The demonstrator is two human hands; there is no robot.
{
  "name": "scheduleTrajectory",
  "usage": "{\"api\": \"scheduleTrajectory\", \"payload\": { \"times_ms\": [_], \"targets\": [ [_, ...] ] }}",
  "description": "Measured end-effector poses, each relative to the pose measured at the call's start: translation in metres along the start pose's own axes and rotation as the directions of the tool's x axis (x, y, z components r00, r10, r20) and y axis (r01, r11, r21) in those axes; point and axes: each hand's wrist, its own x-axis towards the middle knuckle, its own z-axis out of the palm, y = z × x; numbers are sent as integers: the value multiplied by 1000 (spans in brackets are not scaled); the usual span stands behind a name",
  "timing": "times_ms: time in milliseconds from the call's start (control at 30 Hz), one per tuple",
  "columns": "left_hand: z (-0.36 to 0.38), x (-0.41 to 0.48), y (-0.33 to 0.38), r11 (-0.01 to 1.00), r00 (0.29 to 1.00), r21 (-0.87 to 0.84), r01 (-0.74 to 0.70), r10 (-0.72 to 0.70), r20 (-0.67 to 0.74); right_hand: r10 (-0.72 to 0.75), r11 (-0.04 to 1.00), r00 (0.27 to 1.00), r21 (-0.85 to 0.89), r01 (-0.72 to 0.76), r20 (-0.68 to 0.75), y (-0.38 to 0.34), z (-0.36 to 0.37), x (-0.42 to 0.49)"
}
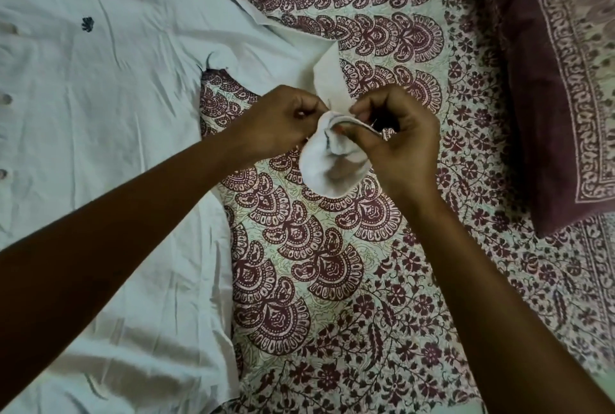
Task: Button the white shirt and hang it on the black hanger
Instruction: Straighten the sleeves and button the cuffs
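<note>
the light is dim, soft and even, an indoor light with no clear source and no glare. the white shirt [100,87] takes a cool, greenish-grey cast, and its creases show only as faint, soft shading. the left hand [283,121], the right hand [402,147] and both forearms look dark and underexposed, with little detail in the knuckles. where the hands pinch the cuff [319,164], the fingertips and the cloth edge smear into slight blur. the cuff is the brightest patch, a little washed out. a faint, edgeless shadow lies on the bedsheet [366,280] beneath it. the pillow [532,97] at upper right is darker. the whole picture is slightly soft, and the wide lens bends the print toward the edges.
</note>
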Motion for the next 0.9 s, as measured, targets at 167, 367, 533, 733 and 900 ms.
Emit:
{"api": "scheduleTrajectory", "payload": {
  "times_ms": [167, 367, 533, 733, 900],
  "targets": [
    [21, 2, 2, 989, 959, -140, 45, -82, -270, 36, 999, 995, 24, -34, -88, 2, 1, -1],
    [36, 1, 9, 526, 862, -699, 484, -426, 276, 431, 846, 846, 465, -258, -314, 2, 2, -17],
    [65, 7, 20, 915, 960, -291, 280, -272, 71, 795, 460, 605, 693, -556, -42, 12, -18, -31],
    [99, 15, 14, 750, 974, -630, 199, -225, 40, 829, 503, 555, 517, -692, -64, 31, -49, -27],
    [113, 23, 1, 540, 911, -813, 219, -412, -28, 909, 296, 412, 593, -749, 68, 45, -75, -19]
  ]
}}
